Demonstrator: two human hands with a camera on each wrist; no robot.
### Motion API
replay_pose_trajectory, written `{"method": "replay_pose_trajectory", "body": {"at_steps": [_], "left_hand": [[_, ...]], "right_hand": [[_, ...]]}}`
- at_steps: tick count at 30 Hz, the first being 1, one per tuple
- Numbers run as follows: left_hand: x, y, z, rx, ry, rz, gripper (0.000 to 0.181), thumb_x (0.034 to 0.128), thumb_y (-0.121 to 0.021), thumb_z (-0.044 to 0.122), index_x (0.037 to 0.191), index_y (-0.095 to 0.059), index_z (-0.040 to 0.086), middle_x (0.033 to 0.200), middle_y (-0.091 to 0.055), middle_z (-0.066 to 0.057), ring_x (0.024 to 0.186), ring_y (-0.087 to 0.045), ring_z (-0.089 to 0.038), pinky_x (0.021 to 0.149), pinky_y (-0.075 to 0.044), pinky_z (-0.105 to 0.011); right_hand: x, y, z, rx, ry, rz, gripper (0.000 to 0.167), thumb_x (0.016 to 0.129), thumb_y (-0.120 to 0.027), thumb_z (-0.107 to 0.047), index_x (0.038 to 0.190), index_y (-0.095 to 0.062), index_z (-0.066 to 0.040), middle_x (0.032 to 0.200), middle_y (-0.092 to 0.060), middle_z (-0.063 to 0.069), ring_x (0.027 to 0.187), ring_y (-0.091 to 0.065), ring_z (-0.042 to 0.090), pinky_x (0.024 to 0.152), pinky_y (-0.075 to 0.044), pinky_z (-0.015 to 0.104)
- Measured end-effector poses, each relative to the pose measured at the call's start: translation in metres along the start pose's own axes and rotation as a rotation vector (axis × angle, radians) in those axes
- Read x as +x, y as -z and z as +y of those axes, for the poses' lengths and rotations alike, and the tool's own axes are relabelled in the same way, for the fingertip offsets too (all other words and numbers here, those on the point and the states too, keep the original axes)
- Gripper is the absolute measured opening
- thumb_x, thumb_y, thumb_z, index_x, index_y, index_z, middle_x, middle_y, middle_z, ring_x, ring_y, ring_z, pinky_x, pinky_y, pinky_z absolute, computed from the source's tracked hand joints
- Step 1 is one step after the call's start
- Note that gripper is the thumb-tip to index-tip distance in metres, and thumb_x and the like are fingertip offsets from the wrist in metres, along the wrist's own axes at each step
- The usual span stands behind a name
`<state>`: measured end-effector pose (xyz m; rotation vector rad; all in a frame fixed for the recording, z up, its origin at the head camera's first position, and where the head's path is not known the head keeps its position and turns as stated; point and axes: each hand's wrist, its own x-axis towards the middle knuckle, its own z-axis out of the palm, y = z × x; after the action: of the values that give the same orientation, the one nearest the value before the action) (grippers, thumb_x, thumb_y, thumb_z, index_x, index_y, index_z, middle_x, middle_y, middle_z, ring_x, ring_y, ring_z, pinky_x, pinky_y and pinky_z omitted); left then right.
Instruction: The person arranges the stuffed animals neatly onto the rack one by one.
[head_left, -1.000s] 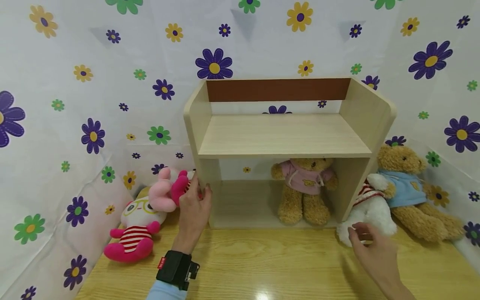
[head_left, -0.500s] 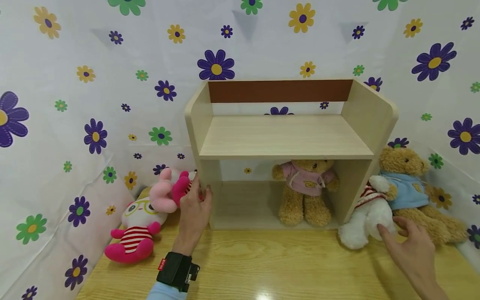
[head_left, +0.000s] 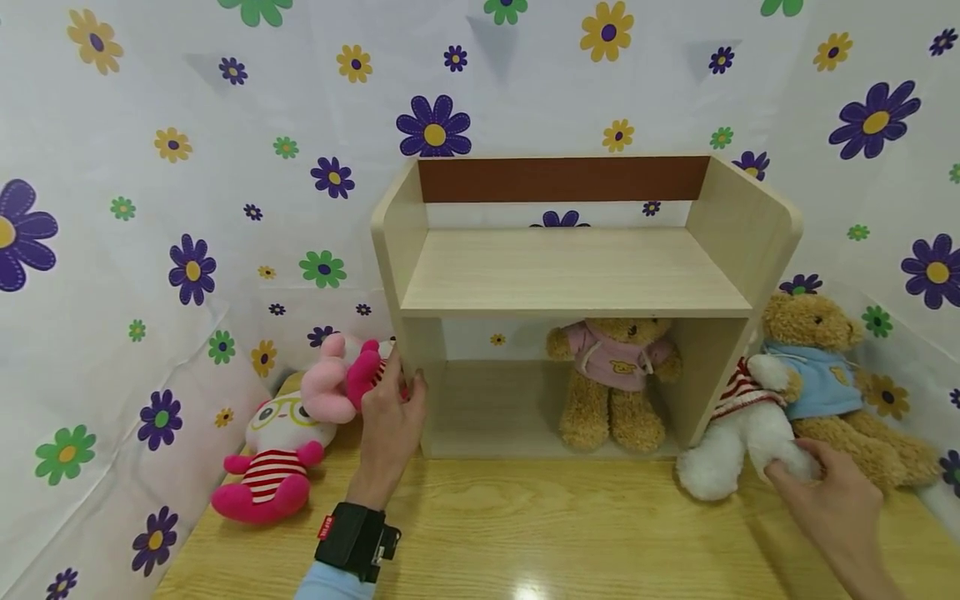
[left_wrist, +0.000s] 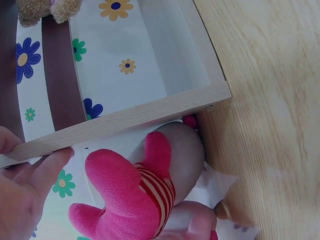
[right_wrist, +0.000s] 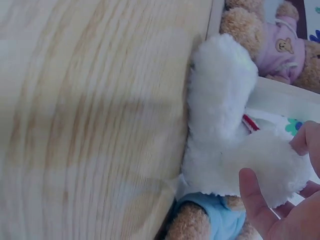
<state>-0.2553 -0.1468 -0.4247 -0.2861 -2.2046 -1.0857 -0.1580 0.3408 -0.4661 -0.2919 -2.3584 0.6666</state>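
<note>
My left hand grips the front edge of the left side panel of a pale wooden shelf. In the left wrist view, thumb and fingers lie on opposite sides of that panel. My right hand holds one leg of a white plush toy in a red-and-white striped top, which leans against the shelf's right outer side. Its thumb and fingers are round the fluffy leg in the right wrist view. Inside the lower compartment stands a teddy bear in a pink hoodie, its head partly hidden by the upper board.
A teddy bear in a blue top sits right of the white toy. Left of the shelf are a pink-and-white plush with yellow glasses and another pink plush. A flower-patterned sheet hangs behind the wooden table.
My right hand has moved right, from near the white toy's left-side leg to its right-side leg, and now holds it. My left hand has stayed on the shelf panel.
</note>
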Motion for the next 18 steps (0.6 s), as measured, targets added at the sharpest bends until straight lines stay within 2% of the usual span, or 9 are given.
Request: {"method": "replay_pose_trajectory", "body": {"at_steps": [2,3,5,7,10,12,14,18], "left_hand": [[0.0,0.0,0.0,-0.001,0.0,-0.002,0.053,0.0996,-0.062,0.006,0.15,-0.046,0.006,0.124,-0.071,-0.024,0.082,-0.077,-0.033,0.079,-0.063,-0.044],[0.0,0.0,0.0,0.0,-0.002,-0.002,0.053,0.0996,-0.062,0.006,0.15,-0.046,0.006,0.124,-0.071,-0.024,0.083,-0.077,-0.033,0.079,-0.063,-0.045],[0.0,0.0,0.0,-0.002,-0.006,-0.001,0.052,0.0993,-0.062,0.006,0.149,-0.047,0.006,0.124,-0.071,-0.025,0.083,-0.076,-0.033,0.078,-0.063,-0.045],[0.0,0.0,0.001,-0.004,-0.009,0.001,0.052,0.099,-0.062,0.006,0.149,-0.048,0.006,0.125,-0.071,-0.025,0.085,-0.076,-0.033,0.076,-0.063,-0.046],[0.0,0.0,0.001,-0.004,-0.004,0.003,0.051,0.0992,-0.062,0.006,0.148,-0.049,0.007,0.126,-0.07,-0.026,0.09,-0.076,-0.035,0.078,-0.063,-0.047],[0.0,0.0,0.001,-0.001,0.002,0.002,0.05,0.0996,-0.061,0.007,0.148,-0.049,0.007,0.126,-0.07,-0.025,0.092,-0.077,-0.035,0.078,-0.063,-0.046],[0.0,0.0,0.001,0.001,0.008,0.001,0.049,0.1001,-0.061,0.007,0.148,-0.049,0.008,0.124,-0.071,-0.025,0.088,-0.077,-0.033,0.078,-0.063,-0.045],[0.0,0.001,0.001,0.0,0.021,-0.008,0.051,0.1007,-0.061,0.009,0.15,-0.047,0.009,0.12,-0.073,-0.024,0.073,-0.074,-0.029,0.074,-0.064,-0.043]], "right_hand": [[-0.001,0.007,0.0,-0.013,-0.059,-0.053,0.037,0.078,-0.079,-0.013,0.105,-0.07,0.01,0.099,-0.07,0.034,0.065,-0.061,0.021,0.058,-0.041,0.031],[-0.001,0.011,0.0,-0.021,-0.105,-0.092,0.038,0.081,-0.077,-0.014,0.109,-0.068,0.01,0.103,-0.069,0.035,0.068,-0.061,0.024,0.058,-0.041,0.032],[-0.001,0.018,0.0,-0.034,-0.204,-0.158,0.041,0.086,-0.074,-0.018,0.115,-0.065,0.009,0.108,-0.067,0.035,0.069,-0.058,0.021,0.057,-0.04,0.029],[-0.004,0.025,0.001,-0.039,-0.295,-0.209,0.044,0.09,-0.069,-0.02,0.121,-0.06,0.011,0.112,-0.063,0.037,0.072,-0.059,0.032,0.055,-0.042,0.034],[-0.007,0.034,0.005,-0.049,-0.41,-0.245,0.05,0.094,-0.064,-0.021,0.129,-0.053,0.014,0.116,-0.056,0.039,0.074,-0.059,0.039,0.055,-0.046,0.04],[-0.011,0.039,0.008,-0.048,-0.463,-0.238,0.053,0.096,-0.062,-0.02,0.132,-0.048,0.017,0.116,-0.052,0.04,0.076,-0.059,0.044,0.054,-0.048,0.043],[-0.015,0.044,0.012,-0.049,-0.506,-0.205,0.052,0.096,-0.061,-0.017,0.131,-0.046,0.018,0.112,-0.05,0.04,0.07,-0.057,0.043,0.05,-0.047,0.042],[-0.023,0.051,0.019,-0.048,-0.566,-0.106,0.043,0.088,-0.063,-0.012,0.117,-0.049,0.017,0.096,-0.051,0.034,0.058,-0.052,0.034,0.043,-0.038,0.031]]}}
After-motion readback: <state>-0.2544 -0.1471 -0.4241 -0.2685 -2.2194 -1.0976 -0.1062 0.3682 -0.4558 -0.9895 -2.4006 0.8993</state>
